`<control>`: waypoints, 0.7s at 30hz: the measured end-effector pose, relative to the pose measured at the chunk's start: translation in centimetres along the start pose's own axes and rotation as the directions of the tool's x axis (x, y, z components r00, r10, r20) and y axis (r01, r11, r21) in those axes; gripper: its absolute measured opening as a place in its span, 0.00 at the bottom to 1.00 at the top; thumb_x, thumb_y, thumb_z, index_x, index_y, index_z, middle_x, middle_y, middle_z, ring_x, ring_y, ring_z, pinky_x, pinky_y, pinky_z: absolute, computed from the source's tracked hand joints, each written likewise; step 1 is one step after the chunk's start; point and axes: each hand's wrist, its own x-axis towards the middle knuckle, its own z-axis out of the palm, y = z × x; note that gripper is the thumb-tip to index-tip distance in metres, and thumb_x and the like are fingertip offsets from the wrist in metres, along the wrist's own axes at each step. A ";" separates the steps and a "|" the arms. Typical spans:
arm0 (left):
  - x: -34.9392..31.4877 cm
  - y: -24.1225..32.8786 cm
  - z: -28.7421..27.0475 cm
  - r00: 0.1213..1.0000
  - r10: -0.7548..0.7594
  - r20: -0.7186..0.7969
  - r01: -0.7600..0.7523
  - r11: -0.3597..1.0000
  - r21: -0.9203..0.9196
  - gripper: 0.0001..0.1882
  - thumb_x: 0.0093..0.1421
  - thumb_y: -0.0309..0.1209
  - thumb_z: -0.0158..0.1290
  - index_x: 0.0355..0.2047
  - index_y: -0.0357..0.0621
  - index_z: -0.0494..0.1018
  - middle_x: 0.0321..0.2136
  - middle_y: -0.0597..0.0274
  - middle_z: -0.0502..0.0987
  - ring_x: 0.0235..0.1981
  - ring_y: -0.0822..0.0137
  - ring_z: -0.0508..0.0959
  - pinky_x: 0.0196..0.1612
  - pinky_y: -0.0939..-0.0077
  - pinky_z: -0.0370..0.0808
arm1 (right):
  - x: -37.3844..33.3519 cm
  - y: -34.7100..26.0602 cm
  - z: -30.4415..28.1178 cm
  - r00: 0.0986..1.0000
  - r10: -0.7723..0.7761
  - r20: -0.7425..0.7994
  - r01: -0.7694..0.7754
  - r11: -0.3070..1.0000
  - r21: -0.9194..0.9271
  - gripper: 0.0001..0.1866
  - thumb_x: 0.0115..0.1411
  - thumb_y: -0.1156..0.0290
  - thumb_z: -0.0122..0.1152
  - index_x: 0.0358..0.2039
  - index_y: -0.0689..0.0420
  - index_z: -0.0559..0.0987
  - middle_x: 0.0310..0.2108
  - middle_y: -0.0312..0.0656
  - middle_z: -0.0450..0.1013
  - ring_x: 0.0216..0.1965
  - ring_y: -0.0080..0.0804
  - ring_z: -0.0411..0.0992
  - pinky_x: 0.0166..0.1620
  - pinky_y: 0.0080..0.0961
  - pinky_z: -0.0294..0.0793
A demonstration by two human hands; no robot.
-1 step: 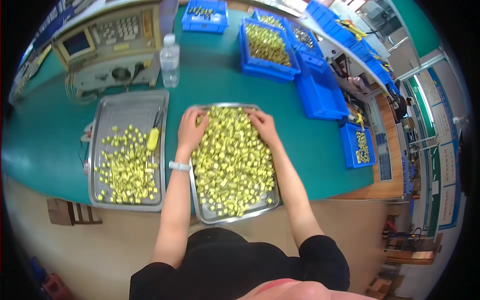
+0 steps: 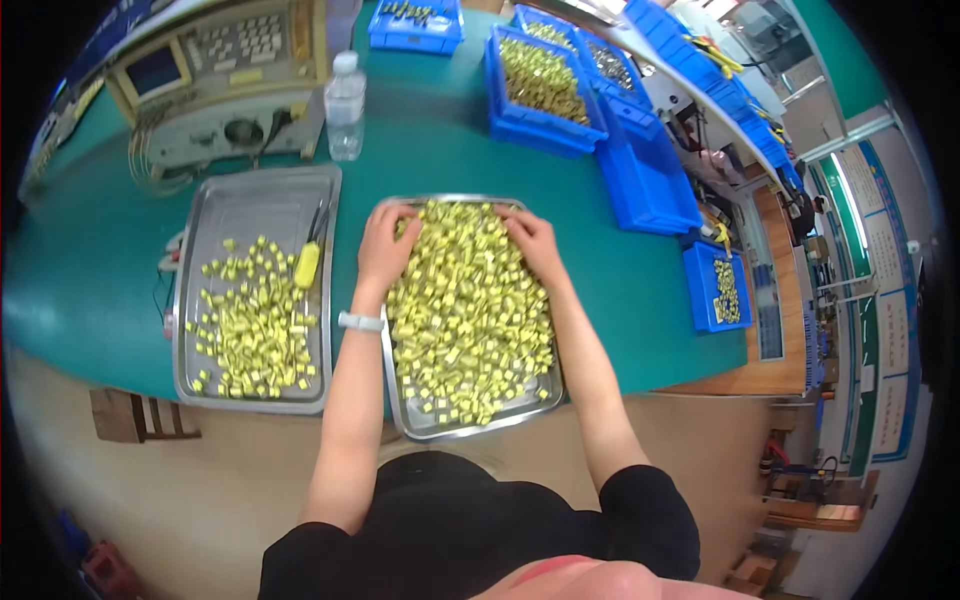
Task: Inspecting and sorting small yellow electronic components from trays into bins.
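A steel tray (image 2: 412, 421) stands in front of me, heaped with small yellow block-shaped parts (image 2: 465, 310). At its far left corner my left hand (image 2: 386, 248) rests on the parts, thumb apart from the bent fingers. My right hand (image 2: 532, 243) lies at the far right corner, its fingers reaching inward over the parts. Both hands look open; neither visibly grips a part, though some fingertips are hidden among the pieces. To the left, a second tray (image 2: 240, 205) has a smaller spread of similar parts and a yellow-handled tool (image 2: 307, 265) along its right side.
A clear plastic bottle (image 2: 345, 108) stands beyond the trays, beside a bench instrument (image 2: 215, 80). Blue bins (image 2: 545, 140) of parts stand at the far right, near a blue tray (image 2: 650, 185). A smaller blue bin (image 2: 700, 290) sits by the green table's (image 2: 640, 330) right end.
The whole view has shifted slightly, so the trays and bottle appear a little higher. My hands stay at the same far corners of the tray, with almost no movement against it.
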 end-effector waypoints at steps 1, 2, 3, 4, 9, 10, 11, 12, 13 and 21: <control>0.1 -0.3 -0.1 1.000 -0.023 -0.008 0.023 1.000 0.000 0.11 0.57 0.36 0.55 0.35 0.43 0.74 0.41 0.58 0.74 0.48 0.53 0.72 0.50 0.63 0.69 | 0.5 0.0 0.4 0.999 -0.050 -0.002 0.050 0.998 0.031 0.14 0.62 0.68 0.57 0.47 0.56 0.81 0.40 0.38 0.78 0.38 0.23 0.72 0.41 0.21 0.70; 0.1 -0.7 0.0 0.999 -0.044 0.003 0.044 0.999 -0.024 0.11 0.59 0.37 0.55 0.36 0.43 0.74 0.42 0.58 0.74 0.48 0.55 0.72 0.51 0.64 0.68 | 0.7 0.4 0.6 0.997 -0.083 0.001 0.083 0.996 0.023 0.14 0.63 0.68 0.56 0.47 0.56 0.81 0.41 0.39 0.78 0.40 0.24 0.72 0.42 0.21 0.70; 0.2 -1.1 0.0 0.998 -0.062 0.013 0.063 0.997 -0.048 0.12 0.60 0.37 0.54 0.38 0.42 0.74 0.42 0.58 0.74 0.49 0.56 0.72 0.52 0.65 0.67 | 0.9 0.7 0.8 0.993 -0.119 0.003 0.119 0.993 0.016 0.14 0.63 0.68 0.56 0.47 0.57 0.81 0.42 0.39 0.78 0.42 0.25 0.72 0.44 0.22 0.70; 0.1 -1.1 0.0 0.996 -0.085 0.011 0.085 0.995 -0.050 0.12 0.60 0.37 0.54 0.38 0.42 0.74 0.42 0.58 0.74 0.49 0.56 0.72 0.52 0.65 0.67 | 0.9 0.7 0.7 0.998 -0.064 0.022 0.064 0.998 -0.003 0.14 0.64 0.68 0.56 0.47 0.58 0.81 0.45 0.40 0.78 0.46 0.27 0.72 0.48 0.22 0.70; 0.0 0.5 -0.2 0.985 -0.172 -0.021 0.169 0.981 -0.091 0.13 0.60 0.39 0.54 0.37 0.42 0.75 0.42 0.59 0.75 0.48 0.57 0.73 0.52 0.65 0.68 | 0.7 0.1 0.7 0.998 -0.043 0.042 0.043 0.999 -0.010 0.14 0.64 0.69 0.53 0.47 0.60 0.80 0.51 0.43 0.75 0.52 0.29 0.71 0.53 0.23 0.67; -0.1 0.4 -0.2 0.983 -0.184 -0.026 0.180 0.978 -0.109 0.13 0.59 0.39 0.54 0.37 0.43 0.75 0.42 0.58 0.75 0.48 0.56 0.73 0.52 0.65 0.68 | 0.7 0.0 0.8 0.998 -0.037 0.046 0.037 0.999 -0.002 0.14 0.64 0.69 0.53 0.47 0.60 0.80 0.51 0.43 0.75 0.52 0.29 0.71 0.54 0.23 0.67; -0.1 0.3 -0.2 0.983 -0.180 -0.028 0.176 0.978 -0.115 0.13 0.59 0.39 0.54 0.37 0.43 0.75 0.42 0.58 0.75 0.48 0.56 0.73 0.52 0.65 0.68 | 0.7 -0.2 0.9 0.998 -0.032 0.048 0.032 0.999 0.007 0.14 0.64 0.69 0.53 0.47 0.60 0.80 0.51 0.44 0.75 0.52 0.29 0.71 0.54 0.23 0.67; -0.2 0.3 -0.2 0.984 -0.173 -0.039 0.168 0.980 -0.102 0.13 0.59 0.39 0.54 0.37 0.43 0.75 0.42 0.58 0.75 0.48 0.56 0.73 0.52 0.65 0.68 | 0.7 -0.3 0.9 0.998 -0.039 0.048 0.039 0.999 -0.003 0.14 0.64 0.69 0.53 0.47 0.60 0.80 0.51 0.43 0.75 0.51 0.29 0.72 0.54 0.22 0.67; -0.2 0.3 -0.2 0.985 -0.164 -0.049 0.159 0.983 -0.090 0.13 0.59 0.39 0.54 0.36 0.43 0.75 0.42 0.58 0.75 0.48 0.56 0.73 0.52 0.65 0.68 | 0.5 -0.4 0.9 0.999 0.008 0.046 -0.007 1.000 -0.011 0.14 0.64 0.69 0.53 0.47 0.60 0.80 0.50 0.43 0.76 0.51 0.30 0.72 0.54 0.22 0.67; -0.1 0.9 0.0 0.984 -0.174 -0.048 0.171 0.984 -0.055 0.11 0.58 0.37 0.54 0.36 0.44 0.74 0.41 0.57 0.75 0.48 0.55 0.73 0.51 0.65 0.69 | 0.4 0.0 0.5 0.999 -0.024 0.033 0.025 1.000 -0.016 0.15 0.64 0.66 0.54 0.47 0.57 0.80 0.48 0.41 0.77 0.50 0.29 0.72 0.52 0.24 0.67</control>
